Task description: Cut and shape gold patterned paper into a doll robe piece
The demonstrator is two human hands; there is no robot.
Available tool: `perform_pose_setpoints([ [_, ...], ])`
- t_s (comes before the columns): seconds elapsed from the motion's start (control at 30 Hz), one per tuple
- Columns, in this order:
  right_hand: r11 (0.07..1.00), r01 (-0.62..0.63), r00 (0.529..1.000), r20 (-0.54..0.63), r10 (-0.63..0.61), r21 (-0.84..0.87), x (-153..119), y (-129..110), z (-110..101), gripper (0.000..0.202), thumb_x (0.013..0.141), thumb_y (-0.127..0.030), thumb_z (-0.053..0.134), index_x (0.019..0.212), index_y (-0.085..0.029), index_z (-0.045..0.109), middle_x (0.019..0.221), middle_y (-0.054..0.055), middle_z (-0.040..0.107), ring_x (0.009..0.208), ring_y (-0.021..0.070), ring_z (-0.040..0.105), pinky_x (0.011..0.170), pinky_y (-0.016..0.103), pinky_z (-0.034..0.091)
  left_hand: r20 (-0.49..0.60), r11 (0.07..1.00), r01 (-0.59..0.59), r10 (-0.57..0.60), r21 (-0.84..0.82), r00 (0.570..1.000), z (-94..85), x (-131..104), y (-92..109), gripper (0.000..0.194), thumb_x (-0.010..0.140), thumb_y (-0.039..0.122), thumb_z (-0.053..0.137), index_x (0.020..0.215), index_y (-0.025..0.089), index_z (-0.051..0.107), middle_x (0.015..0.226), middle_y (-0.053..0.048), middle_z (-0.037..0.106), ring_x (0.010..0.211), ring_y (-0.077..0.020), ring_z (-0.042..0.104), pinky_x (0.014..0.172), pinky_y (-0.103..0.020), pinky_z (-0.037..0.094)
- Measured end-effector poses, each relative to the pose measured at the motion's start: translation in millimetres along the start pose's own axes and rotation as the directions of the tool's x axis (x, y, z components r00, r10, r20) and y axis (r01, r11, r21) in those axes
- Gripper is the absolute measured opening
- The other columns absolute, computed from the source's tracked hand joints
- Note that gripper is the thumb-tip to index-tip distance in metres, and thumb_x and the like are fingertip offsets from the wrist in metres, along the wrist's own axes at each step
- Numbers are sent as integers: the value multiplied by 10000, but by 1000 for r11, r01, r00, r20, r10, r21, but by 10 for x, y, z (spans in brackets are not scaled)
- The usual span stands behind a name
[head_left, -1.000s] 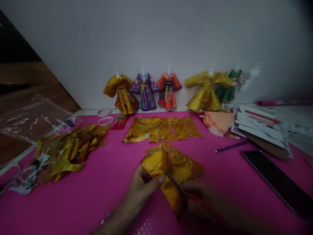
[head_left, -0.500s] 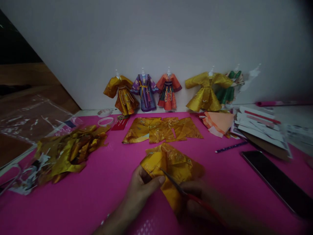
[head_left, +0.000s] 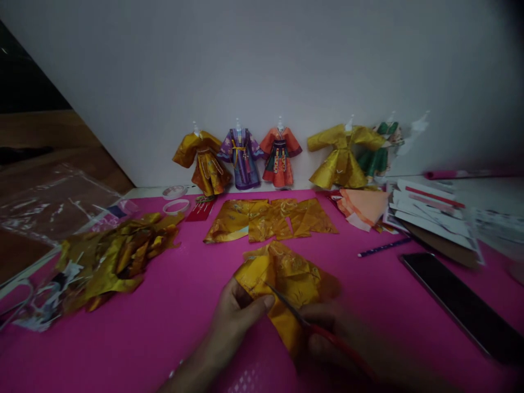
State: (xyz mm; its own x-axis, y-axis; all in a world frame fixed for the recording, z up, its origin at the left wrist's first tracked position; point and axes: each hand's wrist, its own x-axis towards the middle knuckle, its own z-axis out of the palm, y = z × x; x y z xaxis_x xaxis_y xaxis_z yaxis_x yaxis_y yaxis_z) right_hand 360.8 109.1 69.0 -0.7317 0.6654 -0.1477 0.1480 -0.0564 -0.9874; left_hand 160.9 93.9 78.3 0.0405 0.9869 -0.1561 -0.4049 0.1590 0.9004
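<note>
L hand (head_left: pixel 239 319) pinches the folded gold patterned paper piece (head_left: pixel 286 278), thumb clamped on its left edge, low on the pink mat (head_left: pixel 164 316). R hand (head_left: pixel 339 341) closed on red-handled scissors (head_left: pixel 303 319), blades at the fold. Risk: blurry, dim; thumb sits close to blades, could get nicked; foil may slip → crooked cut.

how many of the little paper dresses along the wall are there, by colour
gold: 2
purple: 1
orange-red: 1
green, partly hidden behind a gold one: 1
total: 5
</note>
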Motion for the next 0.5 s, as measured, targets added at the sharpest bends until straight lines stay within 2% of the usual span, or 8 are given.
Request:
perform_pose_setpoints([
  [0.17,997,5,1000,-11,-4,75,14,74,19,289,847,-478,668,862,-202,750,800,14,666,751,182,600,757,308,495,-18,1000,-3,3,-11,1000,-17,5,-28,440,659,241,854,1065,201,691,1016,-62,801,1014,-314,732,942,-429,552],
  [0.3,993,-12,1000,-13,13,115,16,116,37,242,869,-418,663,826,-195,746,741,-1,643,667,153,570,682,282,483,-15,1000,-4,4,-24,1000,-29,6,-42,411,686,266,842,1061,200,688,1022,-65,800,1001,-310,736,952,-443,546],
  [0.37,995,-15,1000,-22,18,103,20,121,40,268,876,-434,657,790,-193,737,687,-10,612,627,144,545,657,279,472,-5,1000,-2,2,-29,1000,-29,4,-42,402,696,286,840,1060,206,691,1020,-59,800,1001,-306,737,957,-440,541],
  [0.5,996,-17,998,-55,22,87,24,100,46,305,872,-485,651,806,-196,724,703,-8,603,660,149,543,664,272,463,6,999,8,-7,-46,1000,-29,10,-47,400,697,318,845,1054,207,705,1000,-66,804,966,-309,746,944,-443,541],
])
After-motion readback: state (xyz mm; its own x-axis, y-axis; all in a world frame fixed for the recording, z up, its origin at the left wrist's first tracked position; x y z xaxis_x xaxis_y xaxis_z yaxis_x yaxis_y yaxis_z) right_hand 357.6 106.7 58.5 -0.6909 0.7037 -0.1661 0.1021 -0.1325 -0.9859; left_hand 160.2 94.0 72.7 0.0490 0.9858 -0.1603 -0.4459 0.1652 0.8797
